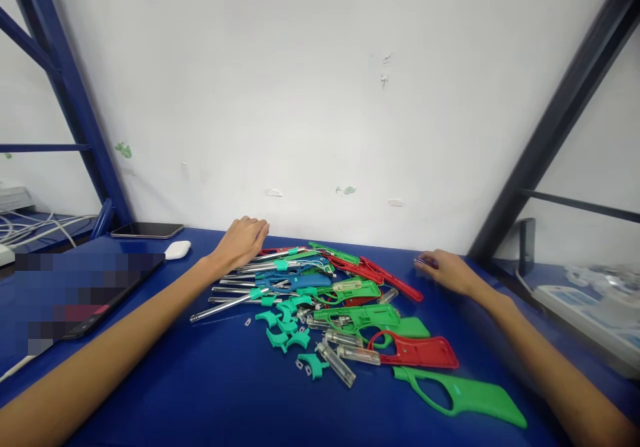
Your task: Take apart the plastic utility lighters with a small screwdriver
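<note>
At the back edge of the blue table, my left hand (pixel 243 239) has its fingers curled down beside the pile of lighter parts; whatever is under them is hidden. My right hand (pixel 443 270) lies right of the pile, fingers closed around a small dark thing (pixel 421 261) too small to name. Between the hands lie metal lighter tubes (pixel 220 310), a blue handle shell (pixel 300 281), red handle shells (pixel 420 351) and green handle shells (pixel 475 397). Clear fuel tanks (pixel 336 363) and loose teal triggers (pixel 276 337) are scattered in front, with tiny metal clips (pixel 248 321) among them.
On the left are a tablet (pixel 95 313) with its screen blurred out, a white earbud case (pixel 178 249) and a phone (pixel 147 230). Blue metal posts (pixel 85 100) frame both sides, with a white wall (pixel 320 100) behind. White cables (pixel 35 227) lie far left.
</note>
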Demonstrator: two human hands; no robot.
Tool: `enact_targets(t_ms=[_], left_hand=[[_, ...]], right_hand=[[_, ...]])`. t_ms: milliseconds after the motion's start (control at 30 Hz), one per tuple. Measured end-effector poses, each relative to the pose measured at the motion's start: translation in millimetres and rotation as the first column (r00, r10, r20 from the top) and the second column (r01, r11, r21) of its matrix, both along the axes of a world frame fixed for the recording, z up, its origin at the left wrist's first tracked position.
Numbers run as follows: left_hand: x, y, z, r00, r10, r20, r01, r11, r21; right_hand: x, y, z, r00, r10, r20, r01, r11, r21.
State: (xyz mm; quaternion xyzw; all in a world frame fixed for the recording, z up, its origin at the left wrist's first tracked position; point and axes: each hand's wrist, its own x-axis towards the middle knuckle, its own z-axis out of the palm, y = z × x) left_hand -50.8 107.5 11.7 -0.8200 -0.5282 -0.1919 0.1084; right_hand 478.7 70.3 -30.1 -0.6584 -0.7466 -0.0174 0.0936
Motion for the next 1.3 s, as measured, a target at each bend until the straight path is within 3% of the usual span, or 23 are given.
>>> enact_targets(t_ms=[200, 433, 700, 1000, 1300], left_hand=[[-17, 5, -7.0, 0.995, 0.095, 0.013, -0.092, 0.984, -0.151], [-20, -11, -3.3, 0.988, 0.144, 0.05, -0.126, 0.957, -0.262], [-12, -12, -9.9, 0.982, 0.165, 0.088, -0.132, 0.946, -0.295], [-16, -13, -10.7, 0.975, 0.08, 0.207, -0.003, 0.937, -0.35], [-26, -2, -16.5, 0.94, 0.012, 0.341, 0.133, 0.908, -0.398]], right_hand=[[-6, -3, -9.2, 0.996, 0.053, -0.072, -0.053, 0.999, 0.009], [-15, -5, -15.3, 0.994, 0.082, -0.077, -0.076, 0.994, 0.082], [-11, 1, -33.1, 0.99, -0.142, -0.024, 0.144, 0.97, 0.193], [-7, 6, -48.4, 0.972, -0.237, 0.015, 0.229, 0.954, 0.192], [-19, 0, -42.8, 0.992, -0.116, 0.056, 0.102, 0.974, 0.203]])
